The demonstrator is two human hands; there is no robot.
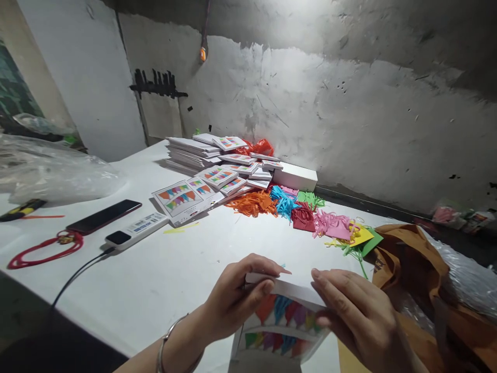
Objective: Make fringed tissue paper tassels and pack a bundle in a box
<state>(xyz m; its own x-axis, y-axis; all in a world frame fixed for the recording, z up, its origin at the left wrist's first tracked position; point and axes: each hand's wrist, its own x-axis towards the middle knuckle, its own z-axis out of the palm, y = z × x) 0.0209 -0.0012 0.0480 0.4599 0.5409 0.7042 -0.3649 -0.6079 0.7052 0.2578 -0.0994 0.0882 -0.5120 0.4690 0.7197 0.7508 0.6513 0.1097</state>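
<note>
Head view: we have a printed packet (277, 336) at six o'clock; whether it touches the white table (174, 290), we cannot tell.
Left hand (240, 295): narrow, thumb and finger pinching the packet's white flap (298, 291); if our pinch rolls, the flap could crease crookedly.
Right hand (361, 311): fingers laid along the flap's right end; whether they grip, we cannot tell. Pressing harder here than on the left could skew the edge.
Brown bag (435, 259): two o'clock of the packet; our right arm could snag it.
Coloured strips (252, 203): twelve to one o'clock, loose; a careless sweep could tangle them.
Stacked packets (190, 151): eleven o'clock, uneven; a knock could send some sliding.
Cable (83, 267): between nine and ten o'clock, over the table's edge; catching it could drag our white device (149, 226).
</note>
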